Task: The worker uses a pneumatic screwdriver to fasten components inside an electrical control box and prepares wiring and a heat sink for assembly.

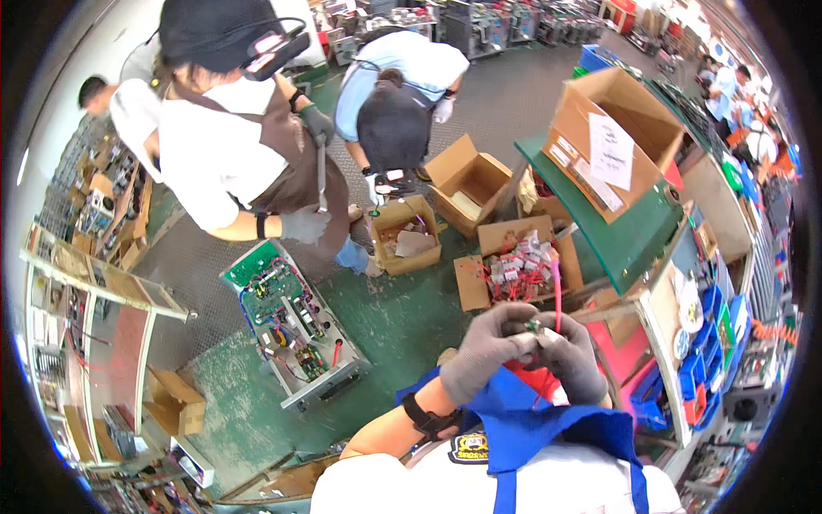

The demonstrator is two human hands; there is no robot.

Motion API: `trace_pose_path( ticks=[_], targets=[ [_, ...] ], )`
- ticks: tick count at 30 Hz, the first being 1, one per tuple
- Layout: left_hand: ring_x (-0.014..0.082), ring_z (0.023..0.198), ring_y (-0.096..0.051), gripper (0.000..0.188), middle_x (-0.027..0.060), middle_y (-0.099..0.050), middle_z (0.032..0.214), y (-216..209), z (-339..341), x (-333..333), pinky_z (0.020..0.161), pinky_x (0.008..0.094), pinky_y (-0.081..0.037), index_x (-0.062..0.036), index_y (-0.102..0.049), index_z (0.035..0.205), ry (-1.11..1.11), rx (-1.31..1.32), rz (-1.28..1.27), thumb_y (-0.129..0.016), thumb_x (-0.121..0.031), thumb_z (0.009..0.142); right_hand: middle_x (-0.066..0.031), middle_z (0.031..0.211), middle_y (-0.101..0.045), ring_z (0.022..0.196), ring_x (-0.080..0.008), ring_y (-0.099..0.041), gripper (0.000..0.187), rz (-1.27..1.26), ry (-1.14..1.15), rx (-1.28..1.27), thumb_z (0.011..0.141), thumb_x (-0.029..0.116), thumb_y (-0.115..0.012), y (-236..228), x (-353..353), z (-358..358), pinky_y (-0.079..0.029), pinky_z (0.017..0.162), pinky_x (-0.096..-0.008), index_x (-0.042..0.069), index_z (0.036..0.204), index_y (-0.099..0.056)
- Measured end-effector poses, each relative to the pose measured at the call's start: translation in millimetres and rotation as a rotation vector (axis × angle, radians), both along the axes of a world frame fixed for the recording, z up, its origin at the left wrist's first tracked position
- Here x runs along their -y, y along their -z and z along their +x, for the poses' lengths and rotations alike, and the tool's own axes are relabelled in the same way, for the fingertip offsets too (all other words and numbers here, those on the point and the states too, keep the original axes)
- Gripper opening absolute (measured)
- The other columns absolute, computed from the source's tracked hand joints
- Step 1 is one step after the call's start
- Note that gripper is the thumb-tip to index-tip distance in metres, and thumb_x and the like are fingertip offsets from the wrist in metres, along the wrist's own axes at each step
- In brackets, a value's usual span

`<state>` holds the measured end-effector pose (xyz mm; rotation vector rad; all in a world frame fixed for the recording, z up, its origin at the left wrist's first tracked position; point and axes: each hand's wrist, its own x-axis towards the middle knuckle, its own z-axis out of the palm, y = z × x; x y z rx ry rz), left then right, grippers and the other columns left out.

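Both of my hands wear grey gloves and meet in front of my blue apron (pixel 531 437). My left hand (pixel 481 358) is closed, with thumb and fingertips pinching a small green and white part (pixel 534 327), whose exact kind I cannot make out. Fingers bent, my right hand (pixel 575 367) grips the same part from the other side. A pink-red wire or tube (pixel 557 295) rises upright by my right fingers. Something red (pixel 539 379) shows below the hands, partly covered by them. Just beyond is a cardboard box (pixel 469 284) filled with red and white wired parts (pixel 521 267).
An opened metal chassis with circuit boards (pixel 300 330) lies on the green floor to the left. Two people (pixel 248 154) (pixel 394 111) work ahead, near open cartons (pixel 407 264). A green-topped table (pixel 634 248) carrying a large carton (pixel 578 141) and blue bins (pixel 698 360) stand right.
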<state>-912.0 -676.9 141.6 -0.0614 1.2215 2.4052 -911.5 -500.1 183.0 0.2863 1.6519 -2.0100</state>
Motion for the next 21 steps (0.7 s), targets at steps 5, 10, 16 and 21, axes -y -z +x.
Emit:
trace_pose_path(
  ticks=[5,10,16,21],
  targets=[
    [0.0149,0.084,-0.066,0.039,0.0115,-0.068,0.105,-18,25,-17,0.076,0.028,-0.056,0.0028,-0.055,0.127,-0.137,0.02,-0.082,-0.066,-0.003,0.09,-0.0093,0.114,-0.064,0.101,-0.015,-0.063,0.068,-0.293,-0.197,-0.124,0.086,0.042,-0.073,12,-32,2,-0.052,0.09,-0.0292,-0.005,0.131,-0.053],
    [0.0145,0.085,-0.066,0.034,0.0121,-0.068,0.105,-32,39,-31,0.077,0.0277,-0.057,0.0034,-0.055,0.125,-0.226,0.064,-0.151,-0.062,0.001,0.092,-0.0097,0.12,-0.062,0.106,-0.014,-0.06,0.077,-0.359,-0.261,-0.117,0.082,0.043,-0.081,19,-46,2,-0.049,0.094,-0.029,-0.006,0.133,-0.051],
    [0.0146,0.086,-0.065,0.048,0.0096,-0.067,0.102,-17,68,-32,0.071,0.0258,-0.054,0.0064,-0.051,0.132,-0.208,0.085,-0.16,-0.066,-0.003,0.088,-0.0052,0.111,-0.066,0.096,-0.0088,-0.061,0.053,-0.272,-0.364,-0.047,0.09,0.027,-0.076,36,-52,17,-0.051,0.08,-0.0239,-0.002,0.13,-0.058],
    [0.0112,0.077,-0.06,0.066,0.0045,-0.064,0.101,3,67,-13,0.066,0.0239,-0.048,0.0038,-0.049,0.138,-0.023,0.197,-0.051,-0.073,-0.023,0.083,-0.0083,0.114,-0.067,0.108,-0.017,-0.062,0.052,-0.189,-0.645,-0.14,0.087,0.024,-0.076,52,-52,-2,-0.048,0.098,-0.0343,-0.006,0.126,-0.06]
  ],
)
